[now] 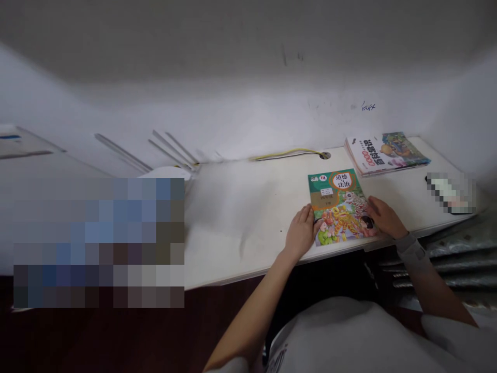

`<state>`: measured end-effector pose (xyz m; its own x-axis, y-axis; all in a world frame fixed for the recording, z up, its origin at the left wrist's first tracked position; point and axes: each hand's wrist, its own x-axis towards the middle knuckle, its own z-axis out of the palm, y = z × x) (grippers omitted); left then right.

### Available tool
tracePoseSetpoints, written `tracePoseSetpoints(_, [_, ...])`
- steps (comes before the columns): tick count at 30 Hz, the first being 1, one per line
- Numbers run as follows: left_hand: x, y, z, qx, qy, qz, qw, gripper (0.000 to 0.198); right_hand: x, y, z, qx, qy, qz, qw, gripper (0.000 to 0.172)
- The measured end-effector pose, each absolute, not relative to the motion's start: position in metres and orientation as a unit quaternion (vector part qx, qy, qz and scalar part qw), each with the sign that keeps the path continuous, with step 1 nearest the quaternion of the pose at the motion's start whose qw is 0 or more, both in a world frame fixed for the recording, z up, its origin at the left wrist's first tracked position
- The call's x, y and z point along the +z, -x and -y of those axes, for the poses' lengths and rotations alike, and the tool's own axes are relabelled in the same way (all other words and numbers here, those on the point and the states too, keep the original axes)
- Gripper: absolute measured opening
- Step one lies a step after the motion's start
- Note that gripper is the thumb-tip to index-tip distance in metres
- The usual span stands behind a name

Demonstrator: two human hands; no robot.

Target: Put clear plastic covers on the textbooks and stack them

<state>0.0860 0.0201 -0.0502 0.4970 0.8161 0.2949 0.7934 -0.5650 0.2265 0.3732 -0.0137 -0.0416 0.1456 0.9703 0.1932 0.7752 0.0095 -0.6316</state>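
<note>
A closed textbook (337, 215) with a green, orange and brown illustrated cover lies on the white desk (248, 217), close to its front edge. Its Chinese title is at the top right of the cover. My left hand (300, 231) grips the book's left edge, with the thumb over the cover and the fingers along the side. On the opposite edge, my right hand (387, 217) holds the lower right side; some of its fingertips are hidden. A grey band circles my right wrist.
A stack of illustrated books (388, 154) stands at the desk's back right. A blurred-out phone-like object (452, 192) lies at the right end. A yellow cable (287, 153) runs into a round hole by the wall. A large pixelated patch covers the left side.
</note>
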Motion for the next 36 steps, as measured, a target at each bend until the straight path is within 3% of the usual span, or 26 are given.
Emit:
tracePoseSetpoints(9, [-0.045, -0.103, -0.005, 0.146, -0.848, -0.509, 0.020, 0.055, -0.027, -0.364, 0.023, 0.138, 0.691, 0.663, 0.254, 0.052])
tracePoseSetpoints(21, [-0.039, -0.105, -0.004, 0.133, -0.844, -0.519, 0.033, 0.057, -0.008, -0.342, 0.008, 0.003, 0.723, 0.681, 0.117, 0.057])
tracePoseSetpoints(24, [-0.039, -0.105, -0.004, 0.140, -0.844, -0.517, 0.031, 0.056, -0.014, -0.347, -0.001, 0.028, 0.735, 0.670, 0.101, 0.054])
tracePoseSetpoints(31, [-0.043, -0.105, -0.005, 0.154, -0.842, -0.515, 0.044, 0.055, -0.010, -0.347, 0.003, 0.072, 0.738, 0.657, 0.136, 0.056])
tracePoseSetpoints(36, [-0.042, -0.108, -0.004, 0.179, -0.841, -0.505, 0.073, 0.057, 0.028, -0.342, 0.004, 0.188, 0.629, 0.697, 0.288, 0.058])
